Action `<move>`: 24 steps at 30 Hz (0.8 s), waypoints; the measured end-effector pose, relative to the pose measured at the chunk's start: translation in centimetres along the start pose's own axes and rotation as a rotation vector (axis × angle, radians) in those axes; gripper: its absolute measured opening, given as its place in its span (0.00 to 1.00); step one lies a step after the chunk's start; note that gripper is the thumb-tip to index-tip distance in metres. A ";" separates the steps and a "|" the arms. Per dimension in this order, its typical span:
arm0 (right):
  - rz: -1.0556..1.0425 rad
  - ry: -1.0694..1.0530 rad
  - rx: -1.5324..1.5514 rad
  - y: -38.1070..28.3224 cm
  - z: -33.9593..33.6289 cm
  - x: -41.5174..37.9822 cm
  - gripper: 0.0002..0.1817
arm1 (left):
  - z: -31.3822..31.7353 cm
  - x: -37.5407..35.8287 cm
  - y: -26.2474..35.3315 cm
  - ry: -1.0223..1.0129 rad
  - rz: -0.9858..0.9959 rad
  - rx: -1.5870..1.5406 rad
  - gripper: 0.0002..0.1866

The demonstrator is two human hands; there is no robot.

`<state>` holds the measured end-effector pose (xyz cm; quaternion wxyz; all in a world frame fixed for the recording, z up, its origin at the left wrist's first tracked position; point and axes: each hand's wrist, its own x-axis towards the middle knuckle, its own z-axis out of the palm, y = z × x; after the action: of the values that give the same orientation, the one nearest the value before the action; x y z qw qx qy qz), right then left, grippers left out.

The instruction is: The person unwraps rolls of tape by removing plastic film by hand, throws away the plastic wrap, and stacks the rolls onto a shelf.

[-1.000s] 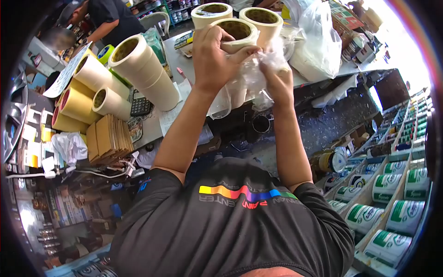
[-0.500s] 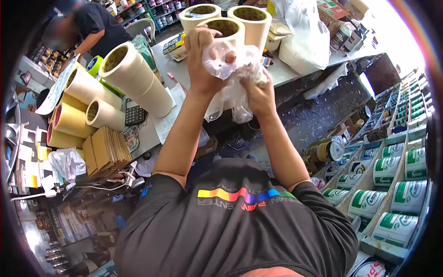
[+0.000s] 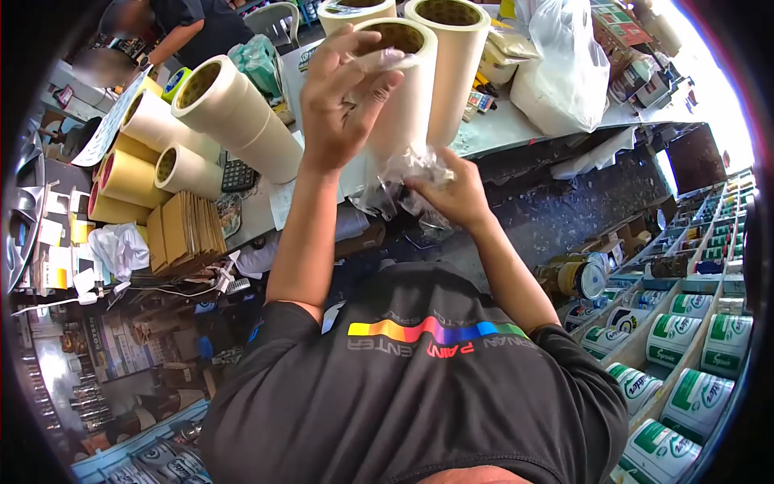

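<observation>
My right hand (image 3: 453, 192) is closed on a crumpled bundle of clear plastic (image 3: 415, 171), whose loose folds hang below the fingers. Higher up and to the left, my left hand (image 3: 343, 101) is raised with curled fingers. A small piece of clear plastic (image 3: 389, 60) lies between its fingertips and thumb. Directly behind my hands, a tall cream roll (image 3: 409, 105) stands on the table (image 3: 512, 133), and the left fingers overlap its top edge. Another tall roll (image 3: 458, 81) is just to its right.
More rolls (image 3: 262, 137), a calculator (image 3: 239, 176) and brown cardboard pieces (image 3: 185, 234) are at the left. A full white plastic bag (image 3: 562, 81) sits at the right. Paint cans (image 3: 673, 337) fill the right shelves. A person (image 3: 197, 28) leans over at the upper left.
My hands have moved apart: the left is higher, the right lower with the plastic bundle. Only a small bit of plastic shows at the left fingers. The camera view has shifted slightly.
</observation>
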<state>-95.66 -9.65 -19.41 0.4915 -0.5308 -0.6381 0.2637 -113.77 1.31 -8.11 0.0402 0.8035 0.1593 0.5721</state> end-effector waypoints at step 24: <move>-0.115 0.206 0.290 -2.6 0.7 3.7 0.31 | -0.1 4.2 4.1 -0.049 -0.316 0.074 0.07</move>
<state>-97.22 -6.86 -16.19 0.6397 -0.4412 -0.5691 0.2687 -111.81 -1.29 -3.29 0.1038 0.7830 0.3039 0.5327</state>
